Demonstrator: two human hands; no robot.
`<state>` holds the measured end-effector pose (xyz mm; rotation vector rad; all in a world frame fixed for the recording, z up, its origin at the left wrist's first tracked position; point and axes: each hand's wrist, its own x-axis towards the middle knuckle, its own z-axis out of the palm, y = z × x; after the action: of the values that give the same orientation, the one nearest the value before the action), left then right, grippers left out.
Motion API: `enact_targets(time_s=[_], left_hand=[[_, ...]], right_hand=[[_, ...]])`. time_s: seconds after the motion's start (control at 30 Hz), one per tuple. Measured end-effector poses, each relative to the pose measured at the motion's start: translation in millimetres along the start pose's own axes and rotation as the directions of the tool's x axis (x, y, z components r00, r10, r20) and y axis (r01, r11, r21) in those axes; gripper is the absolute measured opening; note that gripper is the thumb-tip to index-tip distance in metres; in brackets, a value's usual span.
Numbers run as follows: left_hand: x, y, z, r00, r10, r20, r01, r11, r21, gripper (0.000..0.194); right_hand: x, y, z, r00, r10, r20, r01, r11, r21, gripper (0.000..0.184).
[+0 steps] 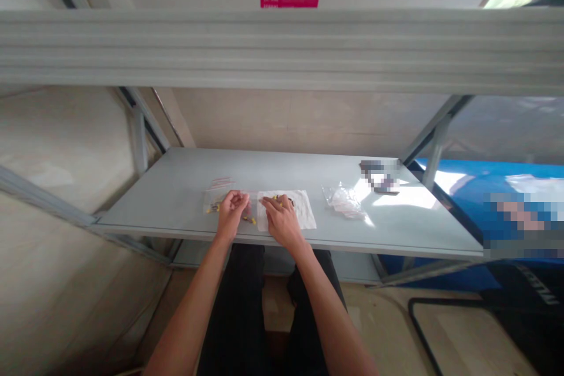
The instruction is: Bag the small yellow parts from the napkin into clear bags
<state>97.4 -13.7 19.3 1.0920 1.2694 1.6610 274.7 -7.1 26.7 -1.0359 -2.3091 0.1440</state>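
Note:
My left hand [231, 211] is closed with its fingers curled together above a clear plastic bag; anything held in them is too small to make out. My right hand [285, 224] has its fingers stretched out over a white sheet [304, 214], cloth or paper, beside small dark and yellow pieces [277, 197] that it partly covers. Around my left hand lie a clear bag with red stripes [220, 187] and more small yellow-tipped pieces [249, 220].
Clear plastic bags [346, 202] lie in a pile right of the sheet. Blurred dark items [381, 176] sit at the grey shelf's [176, 173] back right. A thick beam [282, 50] crosses above. Beyond the right end is a blue surface [467, 173].

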Motion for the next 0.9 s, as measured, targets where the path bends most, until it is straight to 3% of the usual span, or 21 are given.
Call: enact_targets(time_s=[0.3, 0.7, 0.9], left_hand=[[0.8, -3.6, -0.8, 0.999, -0.002, 0.037, 0.002, 1.0, -0.004, 0.041], [-0.7, -1.6, -0.7, 0.998, 0.009, 0.061, -0.01, 1.0, 0.022, 0.038], [-0.1, -3.1, -1.9, 0.998, 0.025, 0.062, -0.029, 0.997, 0.068, 0.038]], right_hand=[[-0.8, 5.7, 3.9, 0.998, 0.057, -0.025, -0.057, 0.998, -0.015, 0.043], [1.0, -0.8, 3.3, 1.0, 0.015, -0.007, -0.015, 0.995, -0.097, 0.027], [2.3, 5.1, 9.9, 0.998, 0.054, -0.045, -0.056, 0.997, -0.046, 0.017]])
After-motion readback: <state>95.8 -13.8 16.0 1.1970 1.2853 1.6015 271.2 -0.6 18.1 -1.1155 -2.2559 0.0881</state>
